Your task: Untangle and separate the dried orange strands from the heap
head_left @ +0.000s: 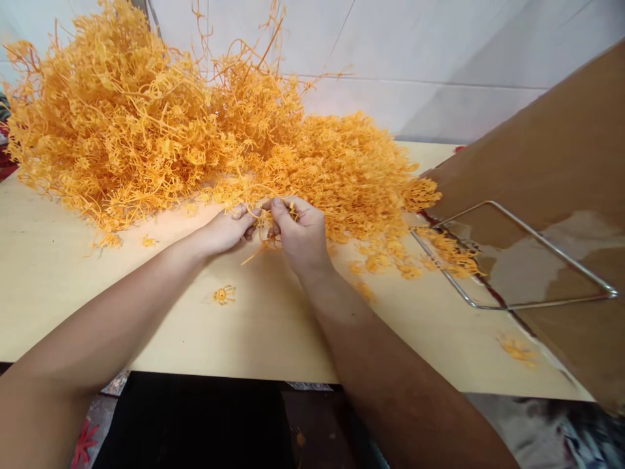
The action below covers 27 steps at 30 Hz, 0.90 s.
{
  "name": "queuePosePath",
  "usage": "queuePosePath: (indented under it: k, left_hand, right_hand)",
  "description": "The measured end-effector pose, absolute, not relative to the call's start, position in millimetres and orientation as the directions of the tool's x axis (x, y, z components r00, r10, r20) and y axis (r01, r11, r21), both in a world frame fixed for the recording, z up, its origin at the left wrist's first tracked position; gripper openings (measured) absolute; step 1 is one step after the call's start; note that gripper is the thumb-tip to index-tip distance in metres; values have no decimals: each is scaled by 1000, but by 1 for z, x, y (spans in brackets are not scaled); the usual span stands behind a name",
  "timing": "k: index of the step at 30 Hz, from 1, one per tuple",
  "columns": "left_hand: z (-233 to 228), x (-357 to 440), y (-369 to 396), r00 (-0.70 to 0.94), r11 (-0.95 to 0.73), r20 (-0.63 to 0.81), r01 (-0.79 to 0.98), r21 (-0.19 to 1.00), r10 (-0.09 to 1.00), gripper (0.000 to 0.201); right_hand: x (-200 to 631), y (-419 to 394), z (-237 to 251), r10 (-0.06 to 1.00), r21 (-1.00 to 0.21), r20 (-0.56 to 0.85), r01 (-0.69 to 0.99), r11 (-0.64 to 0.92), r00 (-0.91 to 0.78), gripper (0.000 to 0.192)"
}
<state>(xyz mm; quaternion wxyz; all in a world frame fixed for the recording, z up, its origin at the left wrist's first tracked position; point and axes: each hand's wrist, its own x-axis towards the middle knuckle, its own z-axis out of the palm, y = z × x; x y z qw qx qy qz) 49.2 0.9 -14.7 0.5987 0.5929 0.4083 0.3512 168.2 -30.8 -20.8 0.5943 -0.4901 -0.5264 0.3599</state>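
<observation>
Fingers [273, 207] of both hands pinched shut on small orange plastic sprig [266, 228], tangled orange plastic heap [195, 124] just beyond, right hand [300, 231] nearer.

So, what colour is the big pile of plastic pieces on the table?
Orange-yellow; the pile shows best in the head view.

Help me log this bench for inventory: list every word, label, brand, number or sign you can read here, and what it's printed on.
None: no readable text anywhere in the view.
The cardboard box at right shows plain brown faces and glossy tape, no print.
The orange plastic pieces, the wooden table, the wire frame and the tiled wall carry no lettering.
The left hand and right hand hold only orange pieces.
</observation>
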Motion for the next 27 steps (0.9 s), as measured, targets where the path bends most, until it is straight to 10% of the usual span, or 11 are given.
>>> queuePosePath:
  k: [10,17,27]
  left_hand:
    - [-28,47,3,631,148,-1,-180,972,775,21]
    - [-20,32,6,739,58,-39,-1,998,673,23]
    - [-15,31,8,608,240,-177,-22,971,774,8]
  right_hand:
    - [162,-31,-10,990,-862,-94,-506,-28,105,22]
    - [176,-42,14,991,-886,-17,-457,-76,-131,40]
    - [181,-32,-3,999,-984,41,-174,46,35,31]
